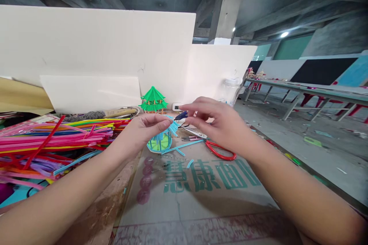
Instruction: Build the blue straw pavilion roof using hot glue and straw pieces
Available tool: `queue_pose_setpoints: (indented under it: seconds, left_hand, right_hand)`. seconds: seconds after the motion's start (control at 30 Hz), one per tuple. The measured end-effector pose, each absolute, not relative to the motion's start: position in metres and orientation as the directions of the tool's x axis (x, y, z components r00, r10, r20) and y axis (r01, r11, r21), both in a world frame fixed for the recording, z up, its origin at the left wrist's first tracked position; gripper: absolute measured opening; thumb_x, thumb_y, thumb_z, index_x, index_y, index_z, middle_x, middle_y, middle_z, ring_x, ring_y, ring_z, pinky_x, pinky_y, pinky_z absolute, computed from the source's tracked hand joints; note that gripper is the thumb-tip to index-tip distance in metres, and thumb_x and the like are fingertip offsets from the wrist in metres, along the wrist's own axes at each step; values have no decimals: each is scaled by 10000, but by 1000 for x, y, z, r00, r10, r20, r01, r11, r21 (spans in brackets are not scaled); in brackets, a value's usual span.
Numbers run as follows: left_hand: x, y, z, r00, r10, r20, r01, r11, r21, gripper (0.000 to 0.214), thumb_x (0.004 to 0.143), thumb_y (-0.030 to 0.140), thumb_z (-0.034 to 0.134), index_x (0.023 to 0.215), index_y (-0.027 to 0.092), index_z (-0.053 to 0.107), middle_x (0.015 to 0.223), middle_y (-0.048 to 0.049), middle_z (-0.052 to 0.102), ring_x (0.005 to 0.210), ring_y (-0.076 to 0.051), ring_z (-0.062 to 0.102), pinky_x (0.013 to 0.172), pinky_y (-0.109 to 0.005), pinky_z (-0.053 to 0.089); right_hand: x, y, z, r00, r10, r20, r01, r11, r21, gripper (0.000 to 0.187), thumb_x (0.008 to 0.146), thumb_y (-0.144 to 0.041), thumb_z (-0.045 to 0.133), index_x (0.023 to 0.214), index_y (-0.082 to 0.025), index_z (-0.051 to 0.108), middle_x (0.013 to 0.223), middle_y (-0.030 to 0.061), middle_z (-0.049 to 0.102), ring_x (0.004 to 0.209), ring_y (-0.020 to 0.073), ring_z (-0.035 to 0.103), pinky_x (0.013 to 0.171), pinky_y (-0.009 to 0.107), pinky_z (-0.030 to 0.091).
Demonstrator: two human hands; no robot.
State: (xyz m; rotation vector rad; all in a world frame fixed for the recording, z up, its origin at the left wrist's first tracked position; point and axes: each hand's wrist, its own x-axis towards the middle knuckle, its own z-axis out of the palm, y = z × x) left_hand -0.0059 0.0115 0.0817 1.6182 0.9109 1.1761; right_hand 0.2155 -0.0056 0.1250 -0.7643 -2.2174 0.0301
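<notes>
My left hand is closed in a pinch at a light-blue pipe cleaner bundle; its fingertips partly cover the contact. Below stands a small pipe cleaner model with a round green base and a light-blue rim. To the right, my right hand has thumb and forefinger apart, with no held thing visible between them. A dark-blue tool tip shows behind its fingertips. Under that hand lie red-handled scissors, partly hidden. A joined light-blue strip and a short cut piece lie on the printed board.
Many coloured pipe cleaners are heaped at left. A green tiered pagoda model stands behind my hands, beside a small white display device. White boards rise behind; a clear jar stands at right. A long table is farther right.
</notes>
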Motion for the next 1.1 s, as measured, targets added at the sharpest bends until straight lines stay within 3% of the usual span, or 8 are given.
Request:
queue_pose_setpoints:
  seconds: [0.2, 0.3, 0.43, 0.63, 0.73, 0.9, 1.0, 1.1]
  left_hand:
    - [2, 6, 75, 383, 888, 253, -62, -249, 967, 277, 744, 438, 773, 876, 195, 761, 928, -25, 737, 881, -167, 618, 850, -287, 436]
    - [3, 4, 74, 380, 891, 250, -112, -224, 968, 272, 721, 435, 796, 855, 200, 768, 904, -17, 738, 841, -146, 609, 825, -268, 432]
    - [1, 2, 77, 358, 895, 265, -94, -248, 964, 311, 726, 469, 785, 857, 187, 769, 893, -31, 737, 882, -161, 610, 843, -269, 424]
    - [-2, 8, 79, 397, 884, 247, -114, -219, 969, 385, 822, 522, 671, 1015, 197, 743, 994, -64, 738, 929, -196, 644, 868, -316, 455]
    - [-4, 14, 78, 385, 893, 233, -44, -235, 971, 433, 830, 553, 643, 1068, 202, 727, 1036, -78, 734, 935, -202, 647, 810, -301, 466]
    - [-5, 21, 69, 418, 890, 185, 91, -243, 966, 429, 823, 567, 639, 1029, 204, 741, 1151, -86, 702, 970, -215, 647, 776, -294, 484]
    - [-4, 17, 69, 501, 857, 122, -1, -141, 990, 427, 829, 560, 639, 1015, 191, 745, 1083, -98, 724, 918, -208, 672, 790, -307, 504]
    - [-3, 9, 75, 578, 810, 94, -106, -40, 994, 419, 839, 530, 646, 1011, 161, 747, 950, -109, 748, 855, -200, 685, 786, -308, 518]
  right_hand:
    - [199, 1, 98, -640, 273, 718, 476, 875, 92, 280, 954, -202, 535, 1194, -157, 672, 935, 80, 662, 844, 167, 607, 701, 289, 487]
    - [197, 4, 90, -598, 157, 786, 460, 870, 176, 253, 950, -190, 539, 1149, -168, 693, 873, 60, 682, 813, 164, 613, 704, 295, 498]
    - [196, 6, 90, -483, 134, 865, 449, 887, 112, 177, 916, -186, 596, 1025, -203, 734, 871, 44, 701, 825, 153, 644, 713, 279, 514]
    - [198, 4, 101, -430, 286, 857, 420, 903, -91, 91, 892, -193, 631, 871, -196, 720, 862, 41, 687, 828, 149, 644, 732, 277, 514]
    - [201, 2, 109, -415, 312, 855, 416, 900, -126, 72, 887, -205, 646, 834, -190, 692, 824, 29, 679, 801, 146, 630, 735, 286, 502]
    - [203, -1, 112, -419, 297, 858, 431, 897, -99, 110, 918, -178, 595, 888, -183, 701, 870, 46, 686, 834, 145, 635, 757, 289, 505]
    - [202, 2, 106, -453, 262, 852, 460, 888, -29, 153, 938, -164, 550, 933, -185, 701, 931, 64, 688, 888, 157, 638, 778, 303, 509]
    - [202, 8, 99, -519, 157, 840, 493, 858, 144, 151, 940, -182, 544, 951, -182, 694, 942, 79, 689, 882, 184, 628, 756, 332, 498]
